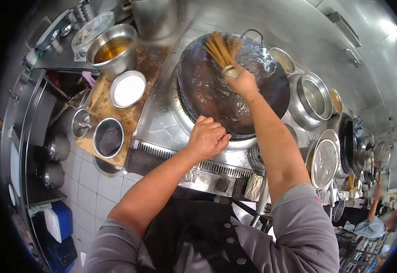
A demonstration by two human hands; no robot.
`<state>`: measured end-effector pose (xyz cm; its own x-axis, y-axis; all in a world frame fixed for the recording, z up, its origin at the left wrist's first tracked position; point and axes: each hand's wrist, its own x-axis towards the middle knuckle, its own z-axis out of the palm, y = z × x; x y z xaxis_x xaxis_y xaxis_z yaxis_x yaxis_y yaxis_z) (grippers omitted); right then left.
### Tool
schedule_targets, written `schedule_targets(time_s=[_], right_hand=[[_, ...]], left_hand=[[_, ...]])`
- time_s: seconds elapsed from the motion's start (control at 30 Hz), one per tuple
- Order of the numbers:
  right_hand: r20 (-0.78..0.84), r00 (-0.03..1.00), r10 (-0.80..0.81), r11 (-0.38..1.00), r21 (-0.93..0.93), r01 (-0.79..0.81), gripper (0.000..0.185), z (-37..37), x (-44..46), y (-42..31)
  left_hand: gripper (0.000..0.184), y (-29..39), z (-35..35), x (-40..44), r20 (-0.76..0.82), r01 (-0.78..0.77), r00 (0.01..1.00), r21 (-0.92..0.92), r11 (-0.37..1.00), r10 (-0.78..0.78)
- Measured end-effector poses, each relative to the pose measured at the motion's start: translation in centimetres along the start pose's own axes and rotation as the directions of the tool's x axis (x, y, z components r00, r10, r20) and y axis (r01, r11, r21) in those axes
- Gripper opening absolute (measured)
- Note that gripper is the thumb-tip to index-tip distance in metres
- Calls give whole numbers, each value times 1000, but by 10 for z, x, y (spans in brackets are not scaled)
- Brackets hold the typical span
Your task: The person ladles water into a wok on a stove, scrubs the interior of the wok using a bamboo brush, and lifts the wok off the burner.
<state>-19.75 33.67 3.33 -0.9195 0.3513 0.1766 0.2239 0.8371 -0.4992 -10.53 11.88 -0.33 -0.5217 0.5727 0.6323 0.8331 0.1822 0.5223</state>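
My right hand [242,83] is closed round the bound end of a bamboo wok brush [222,49], whose splayed bristles point toward the far side of the wok. Below it is a large dark wok [216,98] with shiny, rippling water inside and a loop handle at its far rim. My left hand [208,139] is closed at the wok's near rim, opposite that loop; the part under its fingers is hidden. The wok sits on a steel range [157,116].
On the left, a wooden board [99,95] bears a bowl of white contents [128,89] and a pot with a dark cloth-like item [109,141]. A pot of amber liquid [112,50] stands behind. Steel pots [314,98] and strainers [324,164] crowd the right. A person [371,225] is at far right.
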Motion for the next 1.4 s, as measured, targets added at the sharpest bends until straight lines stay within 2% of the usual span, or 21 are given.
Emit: schedule_targets(time_s=[0.07,0.1,0.17,0.23,0.27,0.33,0.37,0.4,0.47,0.5,0.57,0.63,0.7,0.77,0.83,0.9,1.03,1.17,1.23,1.3,1.4], right_hand=[[143,989,-36,978,207,6,65,2,-7,-22],[142,989,-34,977,211,3,65,-7,-18,-25],[286,922,-260,938,301,172,64,-27,-59,-27],[276,873,-403,902,280,328,64,-45,-99,-7],[271,869,-415,896,286,339,64,-49,-93,-9],[431,853,-295,953,195,230,63,-61,-77,-15],[501,857,-118,988,145,51,57,-65,-51,-38],[486,873,-38,970,228,-84,48,-53,-22,-47],[250,967,46,988,134,-82,39,-26,9,-59],[244,969,50,987,135,-85,39,-29,3,-62],[430,903,13,952,270,-142,38,-37,-42,-58],[464,873,-150,985,151,89,39,-63,-93,-27],[491,835,-246,932,-116,343,40,-116,-136,6],[580,802,142,881,-444,165,37,-167,-133,16],[439,878,192,727,-664,174,35,-176,-93,55],[267,945,191,674,-735,72,30,-158,-42,60],[33,991,127,928,-357,-107,30,-59,15,45],[226,974,23,978,-207,25,39,-24,-28,-8],[262,960,-99,979,-145,141,44,-20,-61,-10],[418,905,-78,974,-162,159,49,-58,-97,-15],[513,844,154,881,-457,117,56,-128,-123,-16]], left_hand=[[23,0,1,3,-6,2,1000,8,1000,-1],[26,2,0,3,-15,-2,1000,7,1000,2],[24,2,0,3,0,-8,1000,11,1000,8],[22,1,-2,2,12,-7,1000,24,1000,7],[22,2,-3,2,3,-11,1000,14,1000,11],[21,0,0,2,-8,-20,1000,-6,1000,20],[21,2,0,2,-8,-18,1000,-5,1000,18],[22,4,-2,3,3,-8,1000,26,1000,8],[23,5,-4,1,12,19,1000,43,999,-19],[23,2,-6,4,15,12,1000,40,999,-12],[24,3,-6,3,10,-8,1000,21,1000,8],[25,4,-7,6,11,-36,999,-4,999,36],[24,0,-7,3,17,2,1000,0,1000,-2],[25,-3,-7,4,15,11,1000,-21,1000,-11],[26,-6,-10,5,46,31,999,-21,999,-30],[26,-8,-10,4,48,24,999,-28,999,-23],[25,-9,-10,5,37,14,999,-29,999,-13],[24,-5,-8,6,32,-23,999,19,1000,22],[22,-5,-8,6,50,-19,999,0,1000,19],[21,-7,-11,1,23,-58,998,-9,998,58],[19,-8,-14,-1,29,-28,999,-22,999,29]])
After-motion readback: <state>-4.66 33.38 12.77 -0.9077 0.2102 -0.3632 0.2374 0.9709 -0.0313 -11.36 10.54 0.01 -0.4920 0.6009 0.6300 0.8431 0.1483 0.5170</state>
